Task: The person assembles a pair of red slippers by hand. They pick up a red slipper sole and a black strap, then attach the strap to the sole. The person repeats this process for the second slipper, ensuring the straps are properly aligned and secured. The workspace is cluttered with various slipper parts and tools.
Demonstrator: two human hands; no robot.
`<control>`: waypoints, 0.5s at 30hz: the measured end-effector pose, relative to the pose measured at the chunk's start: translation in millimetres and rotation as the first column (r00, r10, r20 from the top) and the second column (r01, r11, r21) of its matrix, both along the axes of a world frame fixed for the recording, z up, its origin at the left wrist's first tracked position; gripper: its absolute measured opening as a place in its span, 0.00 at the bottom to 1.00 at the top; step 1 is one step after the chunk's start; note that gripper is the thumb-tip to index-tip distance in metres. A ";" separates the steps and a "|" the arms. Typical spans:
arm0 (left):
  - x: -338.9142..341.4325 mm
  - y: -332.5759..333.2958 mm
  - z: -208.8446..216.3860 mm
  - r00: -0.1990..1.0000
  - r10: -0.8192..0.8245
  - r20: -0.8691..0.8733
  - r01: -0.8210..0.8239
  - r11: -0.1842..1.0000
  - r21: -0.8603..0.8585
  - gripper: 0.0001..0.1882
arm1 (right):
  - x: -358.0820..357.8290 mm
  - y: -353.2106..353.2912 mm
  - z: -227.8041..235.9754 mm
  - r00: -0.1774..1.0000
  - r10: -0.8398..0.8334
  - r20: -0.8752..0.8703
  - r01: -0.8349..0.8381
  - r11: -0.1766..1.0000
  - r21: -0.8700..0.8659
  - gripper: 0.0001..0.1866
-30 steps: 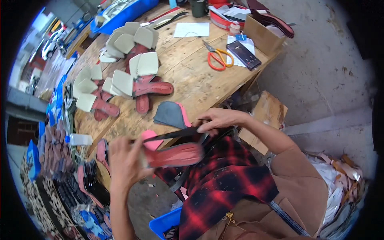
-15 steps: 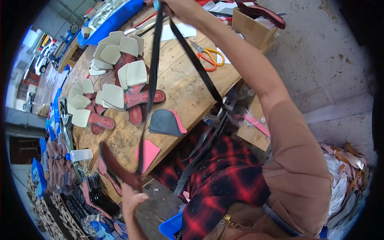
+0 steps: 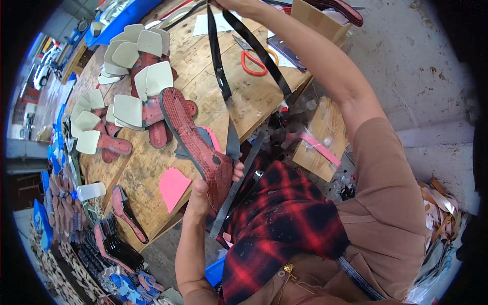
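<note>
My left hand (image 3: 201, 195) grips a red, scale-patterned shoe sole (image 3: 190, 129), its thumb on one edge and fingertips curled round the other. The sole is tilted, its long end pointing up over the table. At the top edge, my right hand (image 3: 229, 4) is partly cut off and closed on a long black strip (image 3: 217, 56). One length of the strip runs down to the sole beside my left fingertips. Another length (image 3: 264, 58) slants down past the table edge. Orange-handled scissors (image 3: 254, 63) lie near the strip.
Red soles with cream pads (image 3: 128, 111) lie in groups on the wooden table (image 3: 145, 175). Beside them are a pink piece (image 3: 174, 188) and a clear bottle (image 3: 91, 191). A cardboard box (image 3: 317, 19) stands at the far right, and a wooden board (image 3: 317, 147) is below the table edge.
My left hand has carried the sole up and to the right, turning it so its patterned face shows. The strip has shifted right, while my right hand stays at the top edge.
</note>
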State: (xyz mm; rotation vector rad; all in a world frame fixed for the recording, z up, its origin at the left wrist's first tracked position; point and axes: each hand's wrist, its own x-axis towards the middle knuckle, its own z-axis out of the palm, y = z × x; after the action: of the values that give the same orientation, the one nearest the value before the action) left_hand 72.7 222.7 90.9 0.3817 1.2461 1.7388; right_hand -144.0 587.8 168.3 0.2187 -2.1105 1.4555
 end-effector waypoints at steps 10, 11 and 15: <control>-15.6 38.9 -9.6 0.992 0.122 -0.039 -0.116 0.984 0.135 0.48 | 4.5 -31.0 39.8 0.978 0.206 0.037 -0.199 0.971 -0.133 0.19; -23.5 52.1 -10.6 0.983 0.181 -0.032 -0.174 0.972 0.157 0.45 | -6.6 -31.9 36.0 0.971 0.219 0.100 -0.202 0.966 -0.160 0.19; -60.4 133.1 3.7 0.955 0.132 -0.264 -0.102 0.987 0.124 0.35 | -28.1 -17.5 16.6 0.980 0.198 -0.002 -0.197 0.973 -0.120 0.20</control>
State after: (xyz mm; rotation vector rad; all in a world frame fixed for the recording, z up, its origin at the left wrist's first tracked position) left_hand 12.3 355.9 94.6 0.6395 1.3936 1.9090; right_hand -172.1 570.3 184.8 0.3853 -2.0487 1.6956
